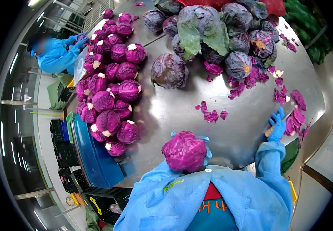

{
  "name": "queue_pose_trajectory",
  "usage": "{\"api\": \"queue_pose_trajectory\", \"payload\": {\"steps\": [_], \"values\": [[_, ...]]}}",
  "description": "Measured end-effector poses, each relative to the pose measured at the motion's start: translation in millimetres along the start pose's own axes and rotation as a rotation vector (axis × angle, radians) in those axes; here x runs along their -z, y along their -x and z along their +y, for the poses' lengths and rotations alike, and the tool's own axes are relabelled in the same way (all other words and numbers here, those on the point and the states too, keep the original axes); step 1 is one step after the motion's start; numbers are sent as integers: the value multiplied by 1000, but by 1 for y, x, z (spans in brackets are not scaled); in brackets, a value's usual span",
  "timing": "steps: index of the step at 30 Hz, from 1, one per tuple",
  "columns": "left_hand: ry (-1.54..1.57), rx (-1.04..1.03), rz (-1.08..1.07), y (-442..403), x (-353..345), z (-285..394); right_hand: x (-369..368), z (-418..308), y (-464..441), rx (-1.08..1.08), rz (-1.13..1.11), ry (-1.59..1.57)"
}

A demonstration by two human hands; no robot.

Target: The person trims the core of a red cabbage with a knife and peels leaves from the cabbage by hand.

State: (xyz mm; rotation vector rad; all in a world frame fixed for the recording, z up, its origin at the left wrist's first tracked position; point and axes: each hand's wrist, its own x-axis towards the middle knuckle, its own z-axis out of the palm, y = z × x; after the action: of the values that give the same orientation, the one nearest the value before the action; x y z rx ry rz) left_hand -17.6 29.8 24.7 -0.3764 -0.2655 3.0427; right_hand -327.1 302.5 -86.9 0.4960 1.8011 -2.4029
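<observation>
Close to my chest, my gloved left hand (208, 149) is wrapped round a trimmed red cabbage (184, 151) from behind and below. Only some blue fingertips show past its edges. My gloved right hand (277, 125) is closed on a knife (288, 114) over the right side of the steel table. The pale handle end sticks out below the fist, and the blade points up and right, beside a heap of purple leaf scraps (298, 117). Smaller leaf scraps (211, 116) lie on the table beyond the held cabbage.
Peeled red cabbages (108, 122) are piled along the table's left side. Untrimmed cabbages (237, 64) with dark outer leaves are heaped at the back, one (170, 71) standing apart. A blue bin (97, 158) is at lower left. Another person (58, 54) works at far left.
</observation>
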Motion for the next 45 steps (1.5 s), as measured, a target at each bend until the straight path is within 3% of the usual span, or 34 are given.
{"api": "queue_pose_trajectory", "payload": {"steps": [3,6,7,10,13,17,21,22,23,25,28,30,31,34,36,38,43,44,45], "values": [[7,6,-6,1,-1,0,20,-7,11,194,-24,300],[21,14,9,-1,2,-2,20,1,35,190,-266,532],[24,20,14,-1,3,-3,14,5,41,491,-326,879],[39,18,21,-6,8,-5,-5,14,60,686,-528,1060],[48,11,26,-11,12,-5,-21,10,76,387,-556,1177],[87,19,18,-16,17,-7,-22,12,71,573,-551,1456],[161,61,-2,-19,24,-7,-51,1,91,737,-681,1154],[201,86,-12,-21,29,-7,-64,-6,102,550,-825,946],[243,121,-13,-23,38,-6,-76,-16,113,207,-979,772],[269,182,32,-28,56,-2,-99,-14,125,10,-1186,398],[-377,-153,272,-43,42,-18,-129,-11,136,-173,-1339,114],[-390,-118,183,-35,20,-22,-141,-2,140,-281,-1475,24],[-348,-110,255,-32,14,-24,-145,0,141,-337,-1543,-22],[-130,-17,147,-31,20,-16,-148,-18,144,-611,-1488,-36],[-118,24,82,-31,21,-12,-145,-16,143,-621,-1463,-78],[-78,-20,174,-35,23,-12,-145,-14,143,-686,-1400,-99],[-69,-92,221,-46,39,-10,-144,-25,147,-171,-1521,294],[-23,-128,239,-47,37,-12,-144,-26,150,-178,-1497,356],[-230,-156,332,-46,44,-11,-144,-28,152,-185,-1473,417]]}}
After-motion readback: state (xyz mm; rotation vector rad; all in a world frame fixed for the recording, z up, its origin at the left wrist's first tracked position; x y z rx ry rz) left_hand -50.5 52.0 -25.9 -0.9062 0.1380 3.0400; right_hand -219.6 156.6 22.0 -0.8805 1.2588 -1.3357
